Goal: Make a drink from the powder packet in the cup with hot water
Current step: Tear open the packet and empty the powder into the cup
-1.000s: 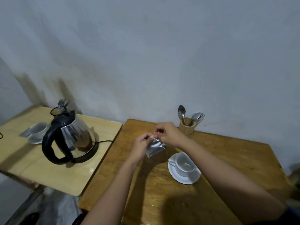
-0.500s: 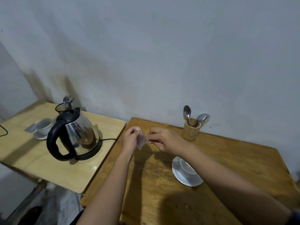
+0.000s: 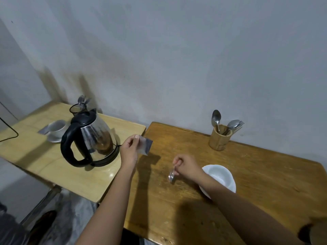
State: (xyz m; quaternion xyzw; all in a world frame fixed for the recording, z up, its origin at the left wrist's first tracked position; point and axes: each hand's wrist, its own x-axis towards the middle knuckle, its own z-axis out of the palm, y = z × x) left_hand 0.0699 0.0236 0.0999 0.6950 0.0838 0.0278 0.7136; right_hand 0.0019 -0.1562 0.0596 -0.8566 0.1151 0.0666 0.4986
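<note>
My left hand [image 3: 130, 150] pinches a silver powder packet [image 3: 146, 146] by its top corner, held above the left edge of the dark wooden table [image 3: 247, 183]. My right hand [image 3: 187, 166] holds a small torn-off silver strip [image 3: 172, 175] that dangles just above the table top. A white cup [image 3: 220, 175] on a white saucer [image 3: 204, 190] stands right of that hand, partly hidden by my right forearm. A steel and black electric kettle [image 3: 90, 140] sits on the lighter table [image 3: 44, 156] to the left.
A wooden holder [image 3: 220, 137] with spoons and forks stands at the back of the dark table by the wall. A second white cup on a saucer [image 3: 56, 129] and a dark holder with cutlery [image 3: 77, 109] sit behind the kettle. A black cable [image 3: 8, 137] crosses the light table's left end.
The hands were together on the packet; now they are apart. The left hand keeps the packet near the table's left edge, and the right has dropped toward the table with a torn strip.
</note>
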